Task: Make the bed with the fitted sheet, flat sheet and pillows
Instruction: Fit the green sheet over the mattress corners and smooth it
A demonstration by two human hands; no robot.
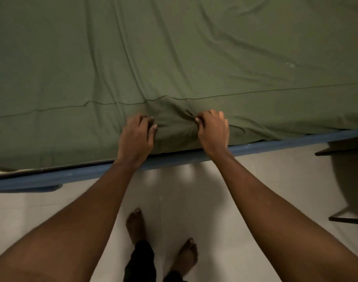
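An olive-green sheet [174, 58] covers the mattress and fills the upper half of the head view, with long creases running across it and a seam line near the side edge. My left hand [136, 135] grips a fold of the sheet on the mattress's near side. My right hand [213, 130] pinches a bunch of the same sheet a little to the right, and the cloth puckers between the two hands. Below the hands the sheet hangs down to the blue bed frame [72, 176]. No pillows are in view.
A pale tiled floor [255, 190] lies below the bed edge, where my two bare feet [135, 224] stand. Dark furniture legs or shelves [345, 151] jut in at the right, close to the bed frame.
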